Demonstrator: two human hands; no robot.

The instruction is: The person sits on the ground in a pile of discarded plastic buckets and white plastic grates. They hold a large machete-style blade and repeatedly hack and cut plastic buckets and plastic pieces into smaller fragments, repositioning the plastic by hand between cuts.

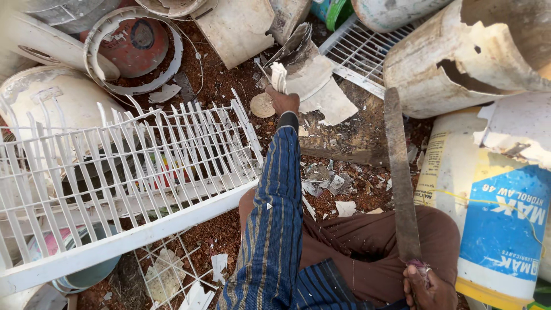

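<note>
I see the left hand clamped on a broken white plastic shard at upper centre over the wooden block, the right hand gripping the raised machete at lower right; a misaimed chop could strike those fingers.

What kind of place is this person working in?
Probably an outdoor scrap-sorting yard for plastic. Broken white buckets and white wire racks lie on bare red earth, and the right hand holds a long blade.
</note>
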